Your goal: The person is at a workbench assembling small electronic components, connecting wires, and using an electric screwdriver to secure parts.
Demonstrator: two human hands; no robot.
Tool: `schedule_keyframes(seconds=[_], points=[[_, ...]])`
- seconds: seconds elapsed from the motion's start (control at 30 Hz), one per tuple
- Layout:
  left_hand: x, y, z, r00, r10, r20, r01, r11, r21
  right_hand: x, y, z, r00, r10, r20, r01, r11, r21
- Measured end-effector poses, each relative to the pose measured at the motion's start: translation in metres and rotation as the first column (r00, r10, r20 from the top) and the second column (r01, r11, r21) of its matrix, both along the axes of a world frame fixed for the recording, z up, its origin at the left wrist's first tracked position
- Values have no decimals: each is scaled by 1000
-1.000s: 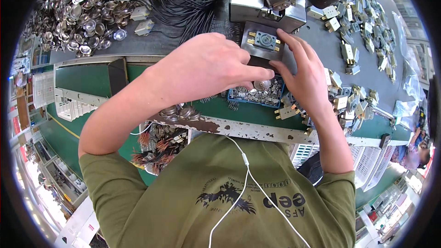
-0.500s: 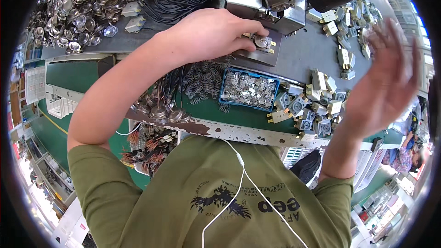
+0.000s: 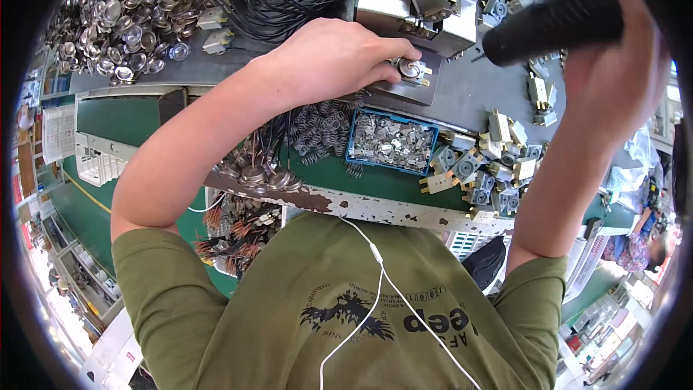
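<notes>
With thumb and index finger, my left hand (image 3: 336, 58) grips a small assembly (image 3: 410, 69), a block with a round metal cup on top and brass tabs at its side. It sits on a dark metal fixture block (image 3: 401, 92). At the upper right, my right hand (image 3: 621, 76) is closed around a black cylindrical electric screwdriver (image 3: 548, 25), blurred by motion. Its thin bit points left and down, apart from the assembly. Part of the right hand's fingers is cut off by the rim of the picture.
A steel machine (image 3: 433, 11) stands behind the fixture. Metal cups (image 3: 119, 29) and black cables (image 3: 289, 0) are heaped at far left. Nearer lie springs (image 3: 317, 130), a blue tray (image 3: 351, 146) of small metal pieces, and several terminal blocks (image 3: 498, 162) on the right.
My right hand has moved up from the right side of the bench and taken hold of the electric screwdriver. My left hand stays on the assembly.
</notes>
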State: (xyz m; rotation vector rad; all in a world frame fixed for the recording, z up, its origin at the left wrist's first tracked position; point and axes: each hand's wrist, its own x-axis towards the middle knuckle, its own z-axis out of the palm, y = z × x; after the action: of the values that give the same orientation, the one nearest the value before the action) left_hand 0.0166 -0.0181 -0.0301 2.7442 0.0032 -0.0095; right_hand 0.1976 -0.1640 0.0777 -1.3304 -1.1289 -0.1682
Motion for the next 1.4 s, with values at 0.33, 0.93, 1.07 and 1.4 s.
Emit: schedule_keyframes(seconds=[0.33, 0.93, 1.07, 1.4], points=[[-2, 1, -2, 997, -45, 64, 46, 999, -13, 12, 1, -1, 943, 328, -60, -305, 920, 247], [1, 0, -1, 998, -10, -69, 7, 999, -42, -24, 25, -12, 949, 221, -226, -133, 928, 348], [1, -1, 0, 999, -21, -48, 20, 1000, -17, -29, 29, -13, 964, 198, -176, -124, 924, 361], [1, -2, 5, 997, -20, -74, 19, 1000, -18, -42, 36, -13, 978, 11, -208, 49, 957, 284]])
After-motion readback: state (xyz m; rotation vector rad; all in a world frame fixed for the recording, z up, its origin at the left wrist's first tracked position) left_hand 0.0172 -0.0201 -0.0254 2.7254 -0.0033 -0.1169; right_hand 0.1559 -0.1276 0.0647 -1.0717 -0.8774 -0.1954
